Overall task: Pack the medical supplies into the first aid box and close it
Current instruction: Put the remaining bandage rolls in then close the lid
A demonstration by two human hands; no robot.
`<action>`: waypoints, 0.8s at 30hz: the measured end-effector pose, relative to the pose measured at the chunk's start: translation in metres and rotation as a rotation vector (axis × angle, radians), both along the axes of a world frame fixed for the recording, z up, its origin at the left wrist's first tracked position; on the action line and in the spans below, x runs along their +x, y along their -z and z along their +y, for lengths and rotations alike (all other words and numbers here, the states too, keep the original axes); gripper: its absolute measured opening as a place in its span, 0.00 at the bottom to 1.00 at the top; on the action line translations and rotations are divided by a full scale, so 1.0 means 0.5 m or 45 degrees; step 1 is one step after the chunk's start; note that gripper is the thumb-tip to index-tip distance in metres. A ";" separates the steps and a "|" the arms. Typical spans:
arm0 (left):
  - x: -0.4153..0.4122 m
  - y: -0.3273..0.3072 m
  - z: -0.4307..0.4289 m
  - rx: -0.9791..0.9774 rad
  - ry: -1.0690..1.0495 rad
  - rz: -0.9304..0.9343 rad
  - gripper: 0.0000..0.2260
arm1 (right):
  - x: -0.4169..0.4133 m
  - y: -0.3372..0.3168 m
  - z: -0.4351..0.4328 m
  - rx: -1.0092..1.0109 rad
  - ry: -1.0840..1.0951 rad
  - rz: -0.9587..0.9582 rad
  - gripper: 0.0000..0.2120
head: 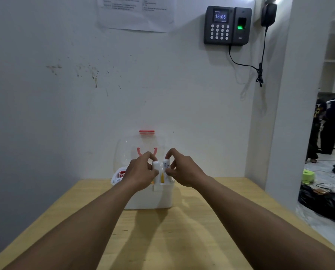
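Observation:
A white first aid box (158,199) stands on the wooden table against the wall. Its clear lid (127,151), with a red latch (146,132) and pink handle, stands open behind it. My left hand (139,173) grips a small white bottle (155,166) upright over the box. My right hand (184,170) grips a second white bottle with a printed label (166,164) right beside it. Both bottles hover just above the box's opening. A red-and-white item (121,174) lies in the box's tray at the left. Something yellow (162,178) shows between the bottles inside.
The wooden table (182,230) runs toward me from the wall. A fingerprint clock (227,25) with a cable hangs on the wall at upper right. To the right, past a wall corner, people stand in another room with dark bags on the floor.

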State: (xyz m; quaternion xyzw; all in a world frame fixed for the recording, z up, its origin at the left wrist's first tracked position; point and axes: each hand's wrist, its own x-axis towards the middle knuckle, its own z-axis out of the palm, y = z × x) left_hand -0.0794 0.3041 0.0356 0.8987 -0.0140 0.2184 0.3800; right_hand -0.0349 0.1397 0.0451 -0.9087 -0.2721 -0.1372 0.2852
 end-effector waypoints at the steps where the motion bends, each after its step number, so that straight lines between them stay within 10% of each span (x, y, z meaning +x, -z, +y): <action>1: 0.000 0.000 0.001 0.001 -0.001 0.004 0.14 | -0.001 0.003 -0.001 0.004 0.000 0.004 0.15; 24: -0.001 0.005 -0.011 0.489 -0.005 0.127 0.12 | -0.022 -0.001 -0.029 -0.242 0.045 0.031 0.15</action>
